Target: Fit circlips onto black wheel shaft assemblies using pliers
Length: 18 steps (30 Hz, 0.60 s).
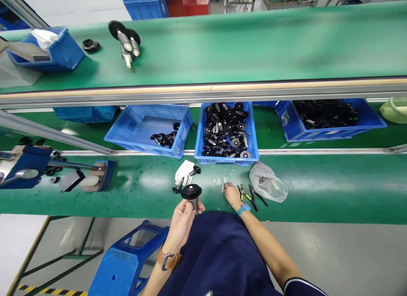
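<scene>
My left hand is closed around the grey shaft of a part with a wide black disc on top, held upright above the table's front edge. My right hand rests on the green table with its fingertips together at the small white rings; whether a ring is between them is too small to tell. Pliers with yellow handles and black pliers lie right of that hand. Behind my left hand a white glove lies beside a couple of similar black-and-grey parts.
A blue bin full of parts stands behind the rings, with a sparsely filled blue bin to its left. A plastic bag lies right. A clamp-like fixture sits left. A raised green shelf spans the back.
</scene>
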{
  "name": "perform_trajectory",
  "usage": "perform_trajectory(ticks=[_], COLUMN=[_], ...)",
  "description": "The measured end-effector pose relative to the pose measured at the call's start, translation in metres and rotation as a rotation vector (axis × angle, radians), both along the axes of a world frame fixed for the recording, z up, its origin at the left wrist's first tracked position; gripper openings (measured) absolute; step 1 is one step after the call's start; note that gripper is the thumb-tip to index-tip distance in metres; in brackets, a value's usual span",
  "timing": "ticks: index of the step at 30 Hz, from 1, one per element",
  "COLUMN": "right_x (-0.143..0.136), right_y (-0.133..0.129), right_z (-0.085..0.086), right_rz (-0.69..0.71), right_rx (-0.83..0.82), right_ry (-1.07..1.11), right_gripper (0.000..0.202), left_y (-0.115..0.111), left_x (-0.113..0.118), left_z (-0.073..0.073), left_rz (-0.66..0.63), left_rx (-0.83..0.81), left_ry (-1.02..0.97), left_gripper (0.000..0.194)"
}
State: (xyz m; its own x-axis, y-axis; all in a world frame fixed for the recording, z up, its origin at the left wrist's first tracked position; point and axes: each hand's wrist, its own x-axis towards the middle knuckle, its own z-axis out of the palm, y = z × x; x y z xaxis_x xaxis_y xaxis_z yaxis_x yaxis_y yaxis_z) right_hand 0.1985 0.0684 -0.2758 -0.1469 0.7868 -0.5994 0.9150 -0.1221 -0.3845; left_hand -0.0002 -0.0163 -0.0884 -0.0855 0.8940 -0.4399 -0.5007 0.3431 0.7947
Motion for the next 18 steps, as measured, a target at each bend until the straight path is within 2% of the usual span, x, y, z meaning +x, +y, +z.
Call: perform_trajectory(ticks=[6, 11, 14, 18], right_x=[0.003, 0.004, 0.006, 0.008], right_y=[-0.002, -0.002, -0.006, -0.012], right_z=[-0.001, 0.007, 0.021, 0.052], right_rz=[-0.169, -0.371, -0.475, -0.568], right_rx=[-0.057, -0.188, -0.266, -0.295], right_ry=[0.154, 0.429, 0.644, 0.916], right_gripper=[0.038, 0.035, 0.033, 0.031], left_y=[0.006, 0.013, 0.019, 0.028], left_x=[0.005, 0.012, 0.017, 0.028], left_z=[-0.001, -0.009, -0.020, -0.035], left_rz=[-0.089, -0.168, -0.174, -0.155], left_rx=[0.005, -0.096, -0.155, -0.196], left_ry=[0.084, 0.170, 0.255, 0.329], left_gripper=[0.045, 0.048, 0.051, 0.054])
